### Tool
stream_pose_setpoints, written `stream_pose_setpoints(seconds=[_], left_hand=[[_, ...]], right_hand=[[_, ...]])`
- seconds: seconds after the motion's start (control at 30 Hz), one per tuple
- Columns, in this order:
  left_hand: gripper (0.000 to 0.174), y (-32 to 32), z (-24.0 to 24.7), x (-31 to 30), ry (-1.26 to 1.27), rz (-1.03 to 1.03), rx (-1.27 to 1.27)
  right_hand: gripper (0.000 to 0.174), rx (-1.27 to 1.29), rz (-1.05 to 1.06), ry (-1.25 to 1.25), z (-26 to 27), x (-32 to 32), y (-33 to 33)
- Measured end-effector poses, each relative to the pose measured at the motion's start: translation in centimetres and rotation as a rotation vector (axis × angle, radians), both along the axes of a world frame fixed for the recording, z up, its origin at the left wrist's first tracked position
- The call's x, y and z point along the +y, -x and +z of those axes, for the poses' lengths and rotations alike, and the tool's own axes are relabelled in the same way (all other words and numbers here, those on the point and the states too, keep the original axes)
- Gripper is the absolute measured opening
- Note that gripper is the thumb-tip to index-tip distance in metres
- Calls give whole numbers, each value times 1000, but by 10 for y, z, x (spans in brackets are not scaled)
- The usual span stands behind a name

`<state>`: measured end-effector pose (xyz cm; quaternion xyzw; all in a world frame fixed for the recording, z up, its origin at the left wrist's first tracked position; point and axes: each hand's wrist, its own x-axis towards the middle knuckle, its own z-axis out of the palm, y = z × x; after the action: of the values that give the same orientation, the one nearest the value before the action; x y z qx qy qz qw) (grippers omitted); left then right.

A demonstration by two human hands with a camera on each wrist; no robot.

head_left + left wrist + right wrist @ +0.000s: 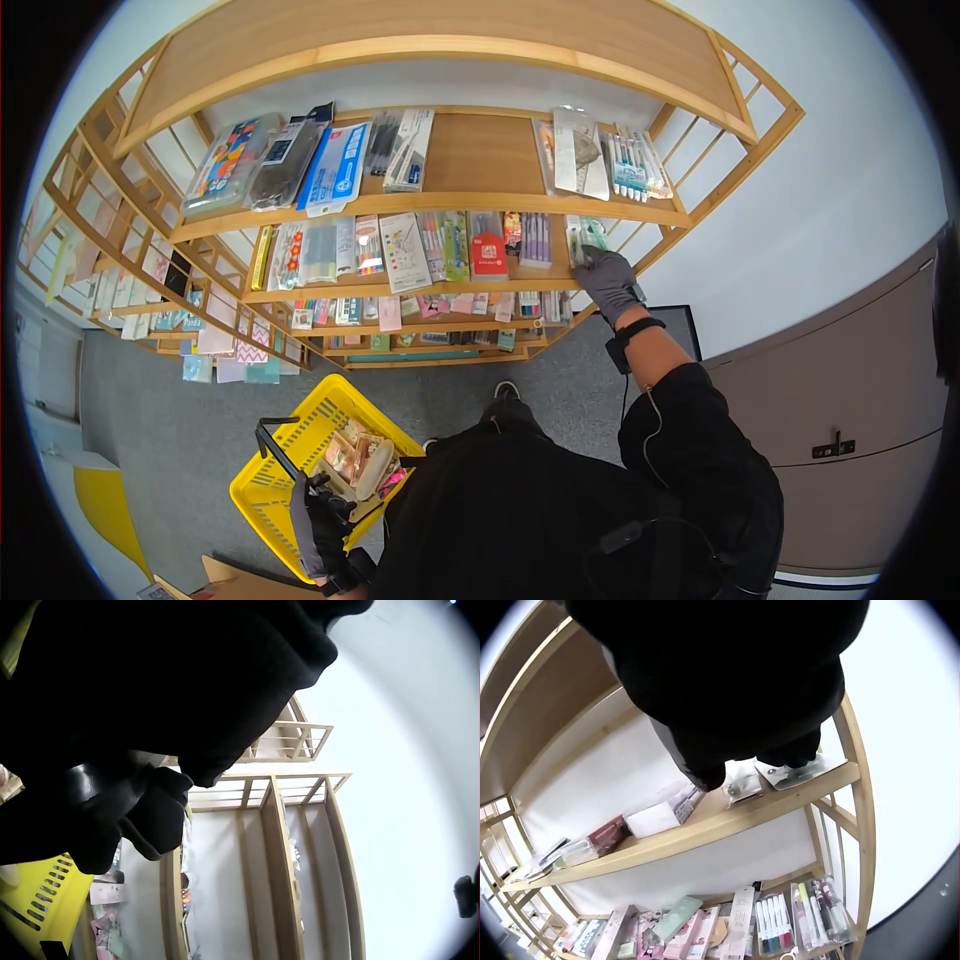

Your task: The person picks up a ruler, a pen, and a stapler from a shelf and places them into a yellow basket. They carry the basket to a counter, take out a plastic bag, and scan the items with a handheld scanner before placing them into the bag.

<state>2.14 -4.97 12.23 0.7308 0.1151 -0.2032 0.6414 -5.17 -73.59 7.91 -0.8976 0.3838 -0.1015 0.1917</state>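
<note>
My gloved left hand [322, 520] grips the black handle [275, 445] of a yellow basket [262, 490]; the left wrist view shows its dark fingers curled round that handle [112, 784]. Several packaged items lie in the basket, among them a pale oblong case [375, 467]. At the right end of the second shelf is my gloved right hand [608, 278], fingers reaching down over small packets. In the right wrist view the fingertips [799, 756] touch a flat clear packet on a white card [821, 771]. The thumb stands apart from them, near another small clear packet [742, 784].
A wooden shelf unit [440, 200] holds packaged stationery in rows. Left of my right hand stand purple-striped packs [536, 240] and a red-fronted box [488, 257]. Another rack [90, 200] stands at the left, a brown cabinet [850, 400] at the right, and a cardboard box [250, 582] below.
</note>
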Motion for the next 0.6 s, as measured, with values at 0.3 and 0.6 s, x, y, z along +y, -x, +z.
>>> stream_pose_setpoints(seconds=[0.3,0.6], left_hand=[[51,-5,18,-14,193,157,265],[51,2,21,-19,249,275,313]], right_hand=[[83,84,-126,173,24,-6,-25],[99,299,-196,-37,31,5,-44]])
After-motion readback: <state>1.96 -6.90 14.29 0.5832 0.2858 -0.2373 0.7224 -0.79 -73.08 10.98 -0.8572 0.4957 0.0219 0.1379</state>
